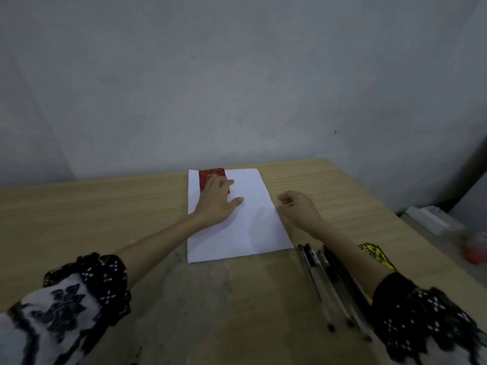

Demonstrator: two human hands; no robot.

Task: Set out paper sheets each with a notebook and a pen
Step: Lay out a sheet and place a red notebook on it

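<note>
Patterned black-and-white sleeves [79, 293] frame the bottom of the view, both forearms reaching forward over a pale wooden table [92, 214]. Take the white paper sheet [253, 227] at the middle of the table as the landmark. It lies flat, its far edge close to the grey wall [237, 88].

On the sheet's far left corner sits a small red notebook [208, 176], lying wholly within the sheet's outline. The left hand [217, 204] rests on top of it with fingers straight and laid flat — the fingertips cover the near part of the red cover, the thumb spreads out onto bare paper toward the sheet's middle. Nothing is gripped; the hand only presses down.

Just off the sheet's right edge hovers the right hand [299, 209], its fingers curled inward; a thin pale sliver shows at the fingertips, too blurred to say whether anything is pinched there.

Near the sheet's near right corner lies a bunch of pens [324, 283] — clear barrels with black caps, side by side, running toward the camera. Beyond the pens, partly under the right forearm, a yellow-and-black patterned notebook [376, 255] lies on the table.

Well to the right of the sheet, past the table edge, sit a blurred red-and-white container [475, 250] and a white box [432, 218].
</note>
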